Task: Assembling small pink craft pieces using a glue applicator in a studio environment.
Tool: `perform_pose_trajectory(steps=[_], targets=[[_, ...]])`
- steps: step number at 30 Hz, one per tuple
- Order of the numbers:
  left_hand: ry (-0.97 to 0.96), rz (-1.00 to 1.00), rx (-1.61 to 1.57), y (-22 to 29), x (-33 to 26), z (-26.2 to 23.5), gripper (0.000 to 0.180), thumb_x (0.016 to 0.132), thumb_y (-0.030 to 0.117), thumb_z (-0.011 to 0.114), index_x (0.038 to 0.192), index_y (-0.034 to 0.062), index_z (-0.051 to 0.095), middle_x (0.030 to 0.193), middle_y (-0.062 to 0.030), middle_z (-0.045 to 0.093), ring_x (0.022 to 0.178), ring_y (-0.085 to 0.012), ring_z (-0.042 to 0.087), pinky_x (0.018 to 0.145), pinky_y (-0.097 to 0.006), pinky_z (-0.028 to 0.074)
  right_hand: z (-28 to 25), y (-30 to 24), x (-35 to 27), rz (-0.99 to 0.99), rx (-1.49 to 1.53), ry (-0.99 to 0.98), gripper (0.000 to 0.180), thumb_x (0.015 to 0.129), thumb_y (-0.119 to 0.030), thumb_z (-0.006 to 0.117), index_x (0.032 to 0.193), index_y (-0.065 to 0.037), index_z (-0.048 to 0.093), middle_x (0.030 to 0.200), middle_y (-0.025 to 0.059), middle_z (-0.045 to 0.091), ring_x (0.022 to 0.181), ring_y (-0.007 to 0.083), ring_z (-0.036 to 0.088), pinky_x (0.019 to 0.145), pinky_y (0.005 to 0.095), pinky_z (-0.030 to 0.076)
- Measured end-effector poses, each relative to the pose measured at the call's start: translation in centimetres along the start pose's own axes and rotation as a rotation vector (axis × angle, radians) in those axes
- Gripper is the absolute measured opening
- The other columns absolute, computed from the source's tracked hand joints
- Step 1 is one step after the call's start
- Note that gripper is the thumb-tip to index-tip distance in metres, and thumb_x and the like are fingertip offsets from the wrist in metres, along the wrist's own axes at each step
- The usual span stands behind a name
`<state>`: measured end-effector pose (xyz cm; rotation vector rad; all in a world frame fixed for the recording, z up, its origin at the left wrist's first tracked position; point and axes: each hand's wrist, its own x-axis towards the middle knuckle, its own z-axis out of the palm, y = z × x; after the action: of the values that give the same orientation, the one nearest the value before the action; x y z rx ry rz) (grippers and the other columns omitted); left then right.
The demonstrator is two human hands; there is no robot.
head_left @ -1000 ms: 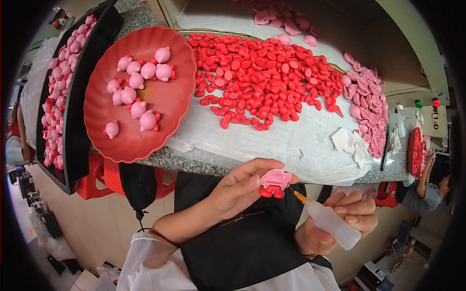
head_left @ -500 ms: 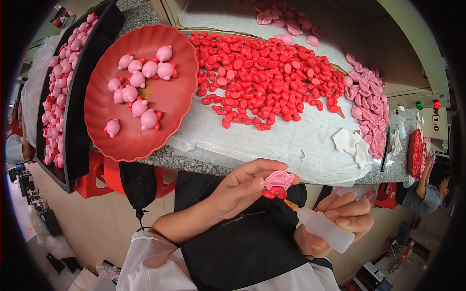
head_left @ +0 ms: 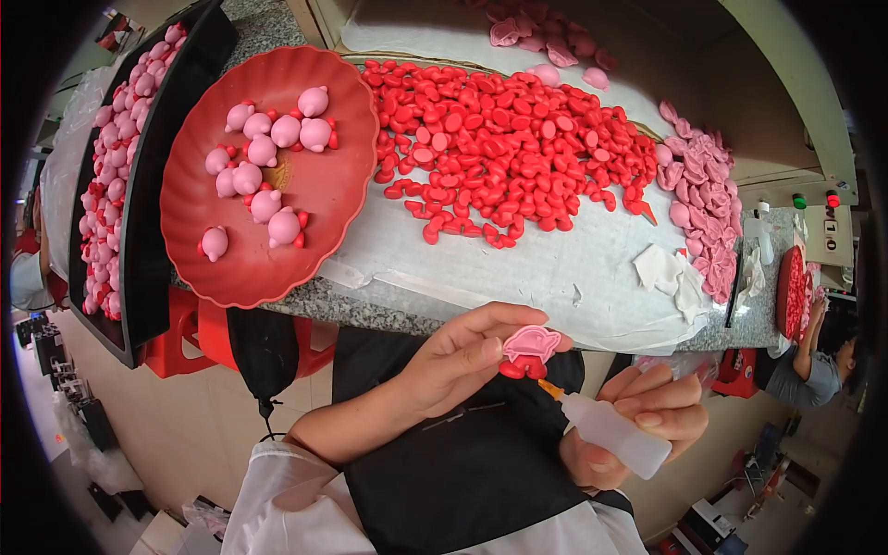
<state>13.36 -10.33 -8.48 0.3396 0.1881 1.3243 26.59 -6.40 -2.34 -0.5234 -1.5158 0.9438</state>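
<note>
Between the thumb and fingers of my left hand [head_left: 462,356] is a small pink plastic piece [head_left: 531,343], its hollow side facing me. A red two-lobed piece [head_left: 524,367] sits at its lower edge. My right hand [head_left: 647,421] is closed around a translucent white squeeze bottle [head_left: 615,435] with an orange needle tip [head_left: 551,389]. The tip points up and left, close to the red piece; whether it touches cannot be made out. Both hands are in front of the table's near edge, above my black apron [head_left: 462,472].
Red pieces [head_left: 499,139] lie heaped on the white-covered table [head_left: 518,277]. Pink pieces [head_left: 698,185] are piled at right, beside crumpled white tissue [head_left: 666,277]. A red scalloped plate [head_left: 199,185] and a black tray [head_left: 143,222] hold joined pieces at left. Another person [head_left: 819,370] sits far right.
My right hand and the squeeze bottle have shifted slightly left, bringing the tip a little nearer the red piece. My left hand has stayed almost still.
</note>
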Motion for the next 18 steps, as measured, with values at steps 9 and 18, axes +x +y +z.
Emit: perform_pose_trajectory(steps=[9, 18], targets=[[-0.005, -0.016, -0.002, 0.01, 0.01, 0.06, 0.040, 0.082, 0.024, 0.042, 0.113, -0.0003, 0.035, 0.110, -0.0192, 0.043, 0.105, -0.0221, 0.040, 0.089, -0.032, 0.028, 0.67, -0.19, -0.07, 0.037, -0.050, 0.090, 0.045, 0.055, -0.028, 0.073, 0.076, -0.008, 0.039, 0.066, 0.0010, 0.036, 0.051, 0.0069, 0.033, 0.042, 0.0159, 0.027], [0.005, -0.036, -0.003, -0.03, -0.01, 0.14, 0.040, 0.082, 0.023, 0.043, 0.112, -0.0010, 0.035, 0.109, -0.0189, 0.044, 0.105, -0.0224, 0.041, 0.089, -0.032, 0.028, 0.83, 0.12, -0.09, 0.032, -0.055, 0.050, 0.047, 0.053, -0.032, 0.074, 0.076, -0.009, 0.039, 0.065, 0.0001, 0.035, 0.052, 0.0069, 0.036, 0.043, 0.0156, 0.030]])
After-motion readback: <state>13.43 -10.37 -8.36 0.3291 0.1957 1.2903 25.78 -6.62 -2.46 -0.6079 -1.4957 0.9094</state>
